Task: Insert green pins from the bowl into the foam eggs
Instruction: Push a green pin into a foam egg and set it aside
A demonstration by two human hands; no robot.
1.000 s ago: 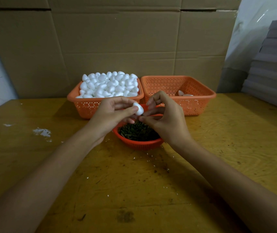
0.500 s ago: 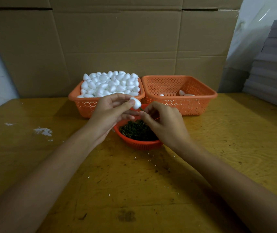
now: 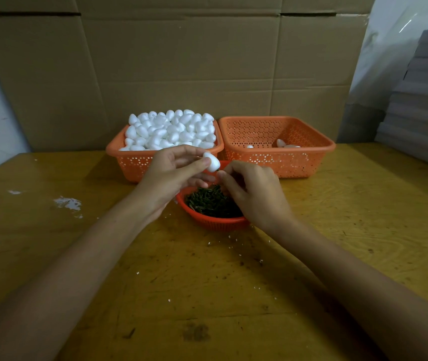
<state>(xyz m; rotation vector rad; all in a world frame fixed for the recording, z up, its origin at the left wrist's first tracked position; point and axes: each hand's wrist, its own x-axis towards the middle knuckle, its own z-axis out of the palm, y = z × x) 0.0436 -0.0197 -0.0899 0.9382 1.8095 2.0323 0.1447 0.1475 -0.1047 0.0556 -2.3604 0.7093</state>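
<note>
Head camera gives me the left hand (image 3: 173, 175) pinching one white foam egg (image 3: 212, 162) between thumb and fingertips, held up off the table (image 3: 337, 230). At the egg's 5 o'clock, almost touching it, the right hand (image 3: 254, 194) has thumb and forefinger pressed together with the other fingers curled; whether a pin sits in that pinch I cannot tell. Directly at 6 o'clock below both hands is the red bowl (image 3: 207, 222), with the heap of green pins (image 3: 207, 201) partly under the right palm. At 11 o'clock, just behind the left hand, the orange basket (image 3: 134, 162) is piled with eggs; at 2 o'clock its twin basket (image 3: 298, 162) holds only a few, the two rims side by side. Bare tabletop runs out to 9, 3 and 6 o'clock, with white crumbs scattered on it. A cardboard wall (image 3: 181, 61) closes off 12 o'clock, and stacked grey sheets (image 3: 426, 100) stand far out at 2 o'clock.
</note>
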